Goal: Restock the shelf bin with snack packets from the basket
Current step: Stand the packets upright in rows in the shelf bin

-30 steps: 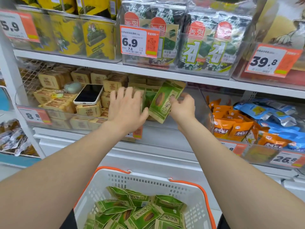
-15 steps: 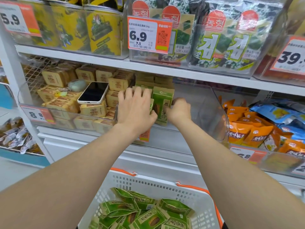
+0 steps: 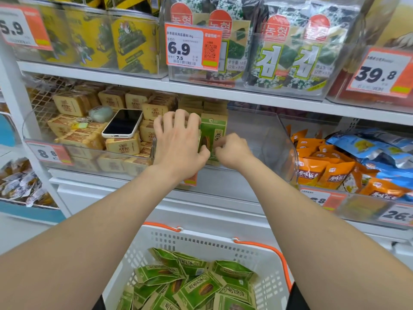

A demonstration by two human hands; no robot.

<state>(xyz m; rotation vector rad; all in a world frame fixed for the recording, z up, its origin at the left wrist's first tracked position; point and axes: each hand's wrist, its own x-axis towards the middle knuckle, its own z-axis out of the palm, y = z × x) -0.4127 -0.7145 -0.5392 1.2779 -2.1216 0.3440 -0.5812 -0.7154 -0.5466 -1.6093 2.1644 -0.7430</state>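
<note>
Head view. Left hand (image 3: 178,144) is spread wide over the standing packets (image 3: 202,139) at the left end of the shelf bin (image 3: 268,139). Its fingertips are hooked over their tops and the thumb is laid across the front face. Judged purpose: brace the row upright and squeeze it toward the bin's left wall so it does not fan out.

Right hand (image 3: 233,152) is narrow, with fingers curled in. It seems to pinch the lower right edge of the front packet (image 3: 215,130), a green one standing label-forward. Exact finger contact is partly hidden behind the knuckles. Judged purpose: square this packet against the row and seat its base near the bin's front edge.

The rest of the bin, from the row to its right wall, holds no packets that can be seen. Restocking is therefore judged to be early.

Supply: the basket (image 3: 201,242) sits directly below the arms. The loose green packets (image 3: 196,285) lie in it in a heap, facing all ways, so each will need turning upright before it is shelved.

Neighbours: in the bin just to the left, a phone (image 3: 123,123) lies face up on the tan packets (image 3: 71,104), close to the left hand. Risk noted: an elbow or wrist shift could nudge it. Orange packets (image 3: 319,173) fill the bin beyond the right wall.
</note>
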